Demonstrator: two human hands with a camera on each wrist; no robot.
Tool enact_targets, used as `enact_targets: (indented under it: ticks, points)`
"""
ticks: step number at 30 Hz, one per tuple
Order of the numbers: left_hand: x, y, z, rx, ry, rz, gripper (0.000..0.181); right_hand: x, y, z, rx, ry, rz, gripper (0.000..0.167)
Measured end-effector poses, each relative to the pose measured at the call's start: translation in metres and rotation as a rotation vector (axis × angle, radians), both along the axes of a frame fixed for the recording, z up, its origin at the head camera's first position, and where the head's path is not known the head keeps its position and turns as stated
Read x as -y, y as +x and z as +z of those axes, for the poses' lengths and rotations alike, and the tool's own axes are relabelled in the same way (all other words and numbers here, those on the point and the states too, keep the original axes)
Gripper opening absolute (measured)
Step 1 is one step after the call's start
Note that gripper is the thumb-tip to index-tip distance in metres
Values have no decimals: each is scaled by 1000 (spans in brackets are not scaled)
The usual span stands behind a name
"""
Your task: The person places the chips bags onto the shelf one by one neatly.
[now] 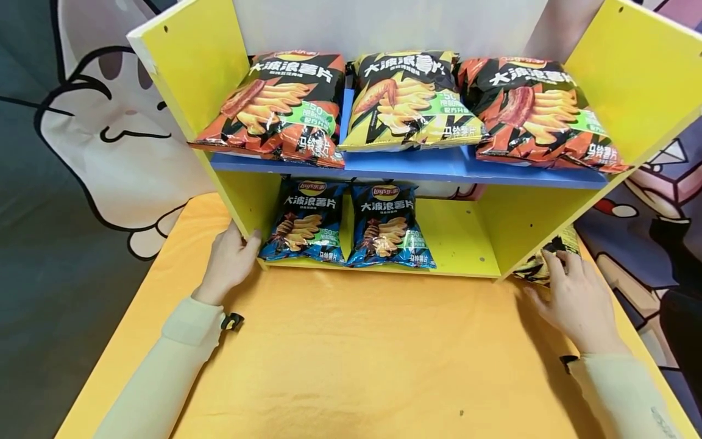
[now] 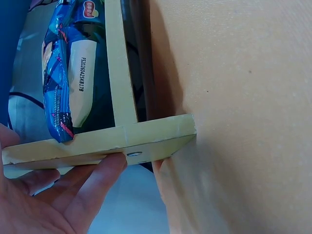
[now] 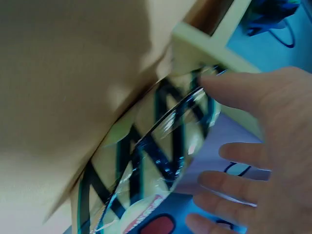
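Note:
A yellow two-tier shelf with a blue upper board stands on the table. My left hand grips the lower front of its left side panel, with the thumb on the inner side and the fingers against the outer face. Outside the right panel lies a yellow-and-black chip bag, partly hidden by the panel and my hand. My right hand is over this bag; in the right wrist view the thumb is at the bag's edge and the fingers are spread apart from it.
Two blue chip bags stand on the lower tier, left and middle. The upper tier carries a red bag, a yellow bag and another red bag. An orange cloth covers the table. Cartoon-printed fabric hangs behind.

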State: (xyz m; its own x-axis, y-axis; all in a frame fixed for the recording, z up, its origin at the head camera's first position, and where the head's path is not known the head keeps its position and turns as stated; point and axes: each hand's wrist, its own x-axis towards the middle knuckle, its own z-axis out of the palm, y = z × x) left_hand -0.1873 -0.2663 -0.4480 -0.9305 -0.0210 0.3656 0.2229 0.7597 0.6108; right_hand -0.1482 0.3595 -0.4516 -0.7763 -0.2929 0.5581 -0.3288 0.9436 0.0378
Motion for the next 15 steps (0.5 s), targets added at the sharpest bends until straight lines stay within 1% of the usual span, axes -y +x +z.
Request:
enact_targets:
  ticks: [2,4,5,7,11,13,15]
  points:
    - [0,0,-1,4,2,6,41,-6,-6,-2,47,35,-17,91]
    - [0,0,-1,7,3,8,40,-10,-12,-5,74,56,-23,104]
    - [0,0,-1,8,4,8,40,-12,-15,-7,81,61,-23,106]
    - [0,1,0,8,4,6,39,-14,-20,-10,109,67,-30,109]
    - [0,0,0,0,-2,-2,38,-17,-29,-14,209,53,-69,114]
    - [1,-1,-1,-7,-7,-2,38,-17,-32,-14,264,48,-87,111]
    - [1,-2,-1,-13,-12,0,38,-17,-36,-14,300,40,-96,109]
